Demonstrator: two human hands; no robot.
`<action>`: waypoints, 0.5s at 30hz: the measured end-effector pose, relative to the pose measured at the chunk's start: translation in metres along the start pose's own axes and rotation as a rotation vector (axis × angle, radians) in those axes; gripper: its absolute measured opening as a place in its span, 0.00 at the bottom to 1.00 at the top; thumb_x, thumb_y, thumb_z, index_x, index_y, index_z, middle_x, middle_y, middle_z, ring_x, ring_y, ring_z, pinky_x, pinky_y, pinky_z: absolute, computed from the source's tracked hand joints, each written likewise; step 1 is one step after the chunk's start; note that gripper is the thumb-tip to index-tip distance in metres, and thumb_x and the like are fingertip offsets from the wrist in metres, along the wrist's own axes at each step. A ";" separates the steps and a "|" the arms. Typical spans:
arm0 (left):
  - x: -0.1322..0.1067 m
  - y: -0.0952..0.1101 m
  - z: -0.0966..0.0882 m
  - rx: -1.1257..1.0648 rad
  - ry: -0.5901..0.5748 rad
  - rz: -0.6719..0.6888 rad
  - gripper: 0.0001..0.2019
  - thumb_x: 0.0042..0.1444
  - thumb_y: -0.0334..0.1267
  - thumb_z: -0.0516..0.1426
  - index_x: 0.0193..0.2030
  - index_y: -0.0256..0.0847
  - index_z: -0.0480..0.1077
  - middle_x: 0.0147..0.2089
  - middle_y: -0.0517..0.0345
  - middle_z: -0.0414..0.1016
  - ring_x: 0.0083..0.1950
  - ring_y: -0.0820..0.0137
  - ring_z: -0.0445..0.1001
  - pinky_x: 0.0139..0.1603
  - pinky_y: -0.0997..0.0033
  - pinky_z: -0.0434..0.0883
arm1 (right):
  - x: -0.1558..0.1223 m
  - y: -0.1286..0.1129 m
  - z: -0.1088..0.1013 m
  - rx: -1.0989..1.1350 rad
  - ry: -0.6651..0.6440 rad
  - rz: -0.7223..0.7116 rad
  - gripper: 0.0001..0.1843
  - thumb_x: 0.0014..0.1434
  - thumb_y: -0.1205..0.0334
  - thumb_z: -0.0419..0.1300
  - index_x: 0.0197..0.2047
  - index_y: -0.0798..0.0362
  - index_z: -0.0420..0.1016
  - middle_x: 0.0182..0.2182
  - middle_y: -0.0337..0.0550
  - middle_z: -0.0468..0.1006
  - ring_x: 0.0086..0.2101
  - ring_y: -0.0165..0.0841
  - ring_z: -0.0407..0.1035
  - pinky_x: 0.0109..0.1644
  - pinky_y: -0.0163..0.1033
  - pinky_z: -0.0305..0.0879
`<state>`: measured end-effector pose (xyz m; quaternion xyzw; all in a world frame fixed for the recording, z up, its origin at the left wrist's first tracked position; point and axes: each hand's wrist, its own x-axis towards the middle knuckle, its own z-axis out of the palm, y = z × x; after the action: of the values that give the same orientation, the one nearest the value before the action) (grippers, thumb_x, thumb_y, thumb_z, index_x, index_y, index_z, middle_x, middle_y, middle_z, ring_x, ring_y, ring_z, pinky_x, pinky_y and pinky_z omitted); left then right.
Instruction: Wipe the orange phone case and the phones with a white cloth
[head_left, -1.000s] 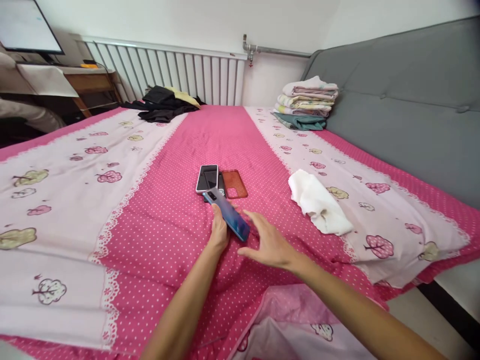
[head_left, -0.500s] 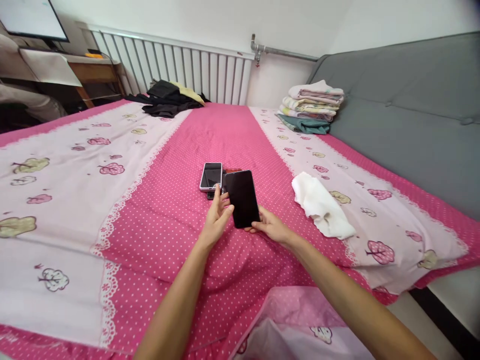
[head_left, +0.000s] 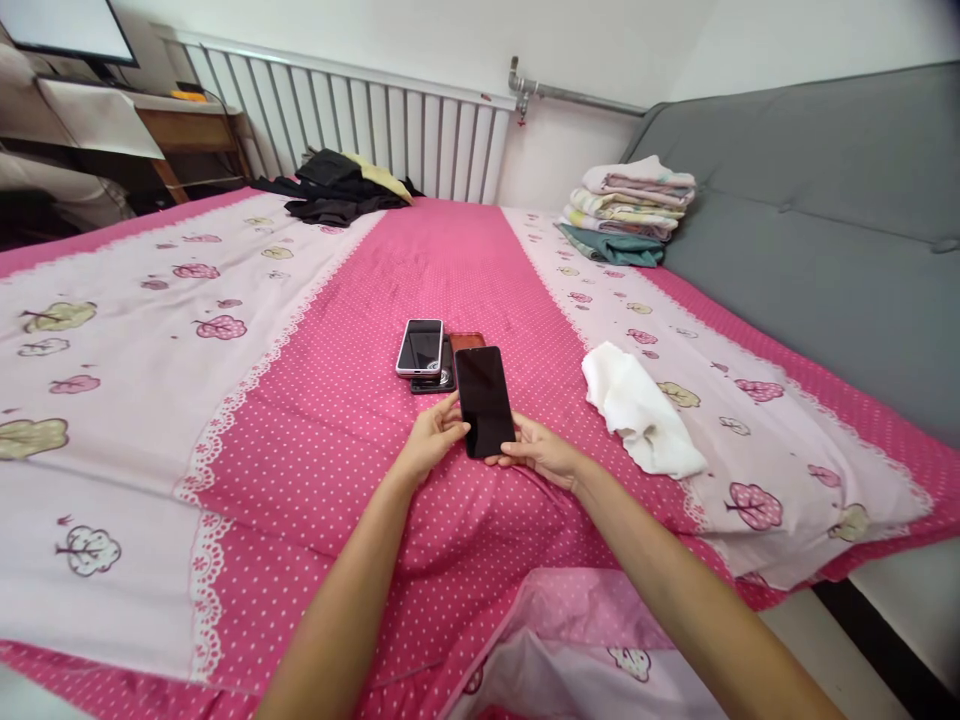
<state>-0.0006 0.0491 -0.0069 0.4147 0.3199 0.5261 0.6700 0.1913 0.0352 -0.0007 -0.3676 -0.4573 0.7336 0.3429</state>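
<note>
A black smartphone with a dark screen is held between my two hands above the pink bedspread. My right hand grips its lower right corner, the thumb on the front. On the other side, my left hand has its thumb at the phone's left edge and its fingers behind that edge. Just beyond lies a second phone with a pale rim, resting on a black phone case. A reddish-brown case shows partly behind the held phone.
A crumpled white cloth lies to the right on the bedspread. Folded cloths are stacked by the grey headboard. Dark clothes lie near the white radiator. A desk with a monitor stands at far left.
My left hand has come in from beside the phone to its left edge, fingers now closed on it. The phone has tilted slightly and uncovered more of the cases behind.
</note>
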 end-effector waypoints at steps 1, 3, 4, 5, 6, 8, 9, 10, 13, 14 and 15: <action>0.000 0.000 0.000 0.000 0.002 -0.006 0.29 0.40 0.24 0.64 0.54 0.35 0.69 0.34 0.56 0.79 0.33 0.72 0.75 0.37 0.76 0.67 | 0.000 0.000 0.000 -0.008 0.001 -0.002 0.34 0.48 0.67 0.66 0.57 0.52 0.60 0.34 0.42 0.80 0.32 0.30 0.77 0.32 0.29 0.71; 0.000 0.000 -0.001 -0.001 0.004 -0.019 0.29 0.40 0.24 0.63 0.53 0.34 0.70 0.31 0.56 0.78 0.32 0.72 0.75 0.35 0.77 0.67 | -0.001 0.001 0.001 -0.030 -0.001 -0.001 0.32 0.49 0.66 0.66 0.56 0.52 0.61 0.34 0.42 0.80 0.32 0.30 0.76 0.32 0.30 0.71; 0.000 0.000 -0.002 0.000 0.005 -0.024 0.28 0.40 0.24 0.64 0.53 0.33 0.70 0.31 0.56 0.78 0.31 0.72 0.74 0.34 0.77 0.67 | -0.002 0.001 0.001 -0.050 -0.004 0.000 0.30 0.49 0.66 0.66 0.55 0.52 0.63 0.34 0.42 0.79 0.31 0.29 0.76 0.31 0.30 0.71; -0.001 0.000 -0.002 0.000 0.005 -0.029 0.28 0.39 0.24 0.64 0.52 0.32 0.70 0.30 0.55 0.78 0.30 0.73 0.74 0.34 0.77 0.67 | -0.002 0.001 0.001 -0.074 -0.006 -0.001 0.29 0.49 0.65 0.66 0.54 0.52 0.64 0.34 0.41 0.79 0.31 0.29 0.76 0.31 0.29 0.70; -0.001 0.001 -0.003 0.002 0.004 -0.033 0.27 0.39 0.24 0.64 0.51 0.31 0.71 0.30 0.54 0.78 0.30 0.73 0.74 0.33 0.77 0.67 | -0.002 0.001 0.001 -0.100 -0.007 -0.004 0.27 0.48 0.65 0.66 0.52 0.53 0.66 0.33 0.41 0.79 0.30 0.28 0.75 0.30 0.28 0.69; -0.001 0.001 -0.004 0.007 -0.006 -0.040 0.25 0.39 0.26 0.65 0.49 0.30 0.72 0.31 0.53 0.77 0.30 0.72 0.75 0.34 0.77 0.67 | -0.002 0.003 0.000 -0.150 -0.001 -0.015 0.25 0.48 0.64 0.66 0.49 0.53 0.68 0.32 0.40 0.78 0.28 0.26 0.74 0.28 0.28 0.67; -0.001 0.002 -0.004 0.011 -0.015 -0.043 0.25 0.39 0.26 0.65 0.49 0.31 0.72 0.31 0.53 0.77 0.31 0.71 0.75 0.35 0.76 0.68 | -0.001 0.004 0.000 -0.168 0.008 -0.026 0.24 0.47 0.64 0.66 0.49 0.54 0.68 0.31 0.40 0.77 0.27 0.26 0.73 0.27 0.28 0.66; -0.002 0.002 -0.004 0.015 -0.025 -0.044 0.25 0.40 0.27 0.65 0.49 0.31 0.71 0.32 0.53 0.78 0.32 0.70 0.75 0.36 0.75 0.68 | -0.002 0.005 0.001 -0.181 0.024 -0.041 0.24 0.47 0.64 0.66 0.48 0.54 0.68 0.31 0.39 0.77 0.27 0.26 0.73 0.27 0.28 0.66; -0.002 0.004 0.000 0.018 -0.058 -0.037 0.27 0.41 0.28 0.65 0.52 0.34 0.70 0.38 0.51 0.78 0.38 0.68 0.76 0.42 0.73 0.68 | -0.004 0.006 0.008 -0.206 0.110 -0.115 0.24 0.48 0.65 0.63 0.50 0.52 0.66 0.33 0.39 0.75 0.27 0.27 0.71 0.31 0.32 0.67; -0.002 0.005 0.001 0.014 -0.071 -0.025 0.28 0.40 0.28 0.66 0.52 0.36 0.70 0.42 0.51 0.78 0.41 0.67 0.75 0.45 0.72 0.68 | -0.006 0.005 0.013 -0.249 0.149 -0.157 0.24 0.49 0.65 0.62 0.50 0.51 0.65 0.34 0.39 0.75 0.29 0.28 0.71 0.34 0.34 0.68; -0.002 0.006 0.003 0.007 -0.082 -0.007 0.29 0.40 0.29 0.66 0.53 0.37 0.69 0.45 0.50 0.77 0.45 0.65 0.75 0.48 0.71 0.67 | -0.008 0.003 0.020 -0.312 0.191 -0.208 0.23 0.50 0.66 0.61 0.51 0.50 0.65 0.37 0.40 0.75 0.32 0.30 0.72 0.37 0.37 0.68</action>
<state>-0.0013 0.0467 -0.0007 0.4373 0.2955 0.5049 0.6830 0.1775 0.0183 0.0045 -0.4348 -0.5663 0.5765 0.3974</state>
